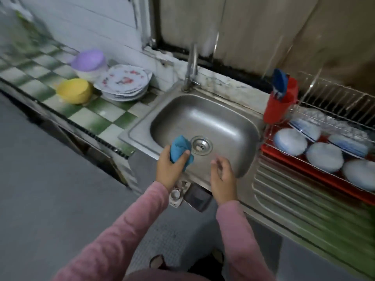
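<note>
My left hand (169, 169) grips a bunched blue cloth (179, 149) over the front left of the steel sink (221, 120), just left of the drain (201, 146). My right hand (222, 175) hovers over the sink's front edge with loosely bent fingers and holds nothing. The basin looks bare. Both arms wear pink sleeves.
A tap (191, 67) stands behind the sink. On the green checked counter (95, 118) to the left sit a stack of flowered plates (123, 82), a yellow bowl (74, 91) and a purple-lidded tub (89, 63). To the right, a dish rack (334, 122) holds upturned bowls beside a red utensil cup (281, 102).
</note>
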Tool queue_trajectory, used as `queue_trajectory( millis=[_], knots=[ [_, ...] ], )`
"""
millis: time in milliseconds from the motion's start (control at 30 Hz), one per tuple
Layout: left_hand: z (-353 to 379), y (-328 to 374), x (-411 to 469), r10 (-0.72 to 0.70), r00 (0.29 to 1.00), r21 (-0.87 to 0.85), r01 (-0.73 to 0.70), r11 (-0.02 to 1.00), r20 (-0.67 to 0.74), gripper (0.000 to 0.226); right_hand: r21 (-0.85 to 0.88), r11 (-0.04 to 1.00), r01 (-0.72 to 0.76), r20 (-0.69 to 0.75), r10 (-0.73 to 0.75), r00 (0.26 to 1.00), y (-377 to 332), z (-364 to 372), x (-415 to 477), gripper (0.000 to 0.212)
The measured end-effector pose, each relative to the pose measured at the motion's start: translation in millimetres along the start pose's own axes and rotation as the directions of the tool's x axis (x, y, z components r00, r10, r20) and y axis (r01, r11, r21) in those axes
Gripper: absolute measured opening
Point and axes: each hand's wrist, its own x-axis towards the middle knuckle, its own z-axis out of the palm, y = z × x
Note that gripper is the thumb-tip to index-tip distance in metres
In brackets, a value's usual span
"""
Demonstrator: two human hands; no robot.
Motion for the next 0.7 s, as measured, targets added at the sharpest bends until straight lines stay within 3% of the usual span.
queue_trajectory(
  millis=[167,433,700],
  knots=[
    [-105,-4,9,-0.012,0.985,0.02,0.016,1.0,-0.17,0.016,0.002,0.999,0.042,0.2,-0.041,0.979,-35,82,-10,0.007],
    [-220,-13,39,-0.037,0.902,-0.036,0.024,0.999,-0.431,0.018,-0.036,0.996,0.079,0.413,-0.057,0.909,-78,202,1,0.018],
    [-317,-12,145,-0.031,0.873,-0.034,0.016,0.999,-0.487,0.02,-0.072,0.994,0.079,0.502,-0.033,0.864,-125,336,59,0.026]
  ],
)
